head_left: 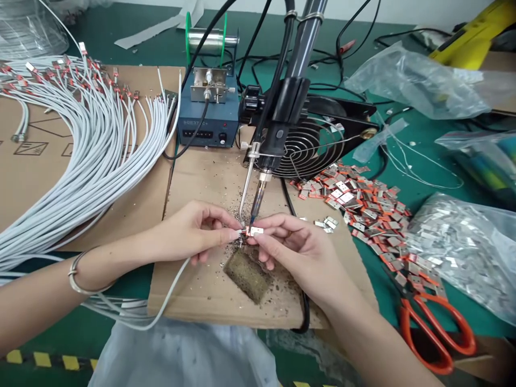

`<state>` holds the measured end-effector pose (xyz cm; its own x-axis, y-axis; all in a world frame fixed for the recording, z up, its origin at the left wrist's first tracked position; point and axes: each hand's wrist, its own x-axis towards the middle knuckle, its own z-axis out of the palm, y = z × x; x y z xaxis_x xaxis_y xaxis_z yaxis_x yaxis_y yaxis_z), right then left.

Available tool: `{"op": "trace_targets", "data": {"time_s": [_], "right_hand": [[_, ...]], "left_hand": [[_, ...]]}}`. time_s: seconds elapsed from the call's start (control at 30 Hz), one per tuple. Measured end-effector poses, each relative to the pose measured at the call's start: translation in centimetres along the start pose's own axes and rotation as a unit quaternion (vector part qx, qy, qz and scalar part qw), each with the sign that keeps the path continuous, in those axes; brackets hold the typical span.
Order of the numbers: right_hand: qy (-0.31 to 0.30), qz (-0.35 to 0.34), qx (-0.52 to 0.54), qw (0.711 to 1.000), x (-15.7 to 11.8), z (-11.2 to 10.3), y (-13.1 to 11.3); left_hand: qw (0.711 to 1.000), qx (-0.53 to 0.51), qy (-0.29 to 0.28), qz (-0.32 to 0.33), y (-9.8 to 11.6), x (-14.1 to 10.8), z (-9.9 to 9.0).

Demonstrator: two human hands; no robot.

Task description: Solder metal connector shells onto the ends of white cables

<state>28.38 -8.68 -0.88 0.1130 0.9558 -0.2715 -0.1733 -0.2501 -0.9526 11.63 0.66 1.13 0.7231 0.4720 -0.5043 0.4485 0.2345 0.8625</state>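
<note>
My left hand (201, 231) pinches the end of a white cable (173, 293), which loops down and away to the left. Between thumb and fingers, my right hand (294, 244) grips a small metal USB connector (257, 231) with a red-orange part. Cable end and connector meet right under the tip of a soldering iron (258, 201) fixed on a stand. A thin bent metal feed tube (245, 196) comes down beside the iron's tip. Just below my fingers lies a dirty brown sponge (248, 274) on the cardboard (193, 285).
At left lies a large bundle of white cables (108, 183). A blue solder feeder (207, 121) with a solder spool (206, 40) and a black fan (318, 145) stand behind. At right are piled connectors (371, 209), a bag of metal parts (463, 252) and orange-handled scissors (439, 328).
</note>
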Motion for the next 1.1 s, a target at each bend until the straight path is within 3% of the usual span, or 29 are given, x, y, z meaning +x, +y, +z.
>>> {"op": "trace_targets", "data": {"time_s": [0.73,1.1], "right_hand": [[0.022,0.027,0.002,0.999,0.00,0.20,-0.44],[0.023,-0.005,0.013,1.000,-0.14,0.29,-0.73]], "left_hand": [[1.000,-0.016,-0.008,0.012,0.24,-0.09,-0.08],[0.999,-0.037,-0.004,0.018,0.06,-0.19,0.05]]}}
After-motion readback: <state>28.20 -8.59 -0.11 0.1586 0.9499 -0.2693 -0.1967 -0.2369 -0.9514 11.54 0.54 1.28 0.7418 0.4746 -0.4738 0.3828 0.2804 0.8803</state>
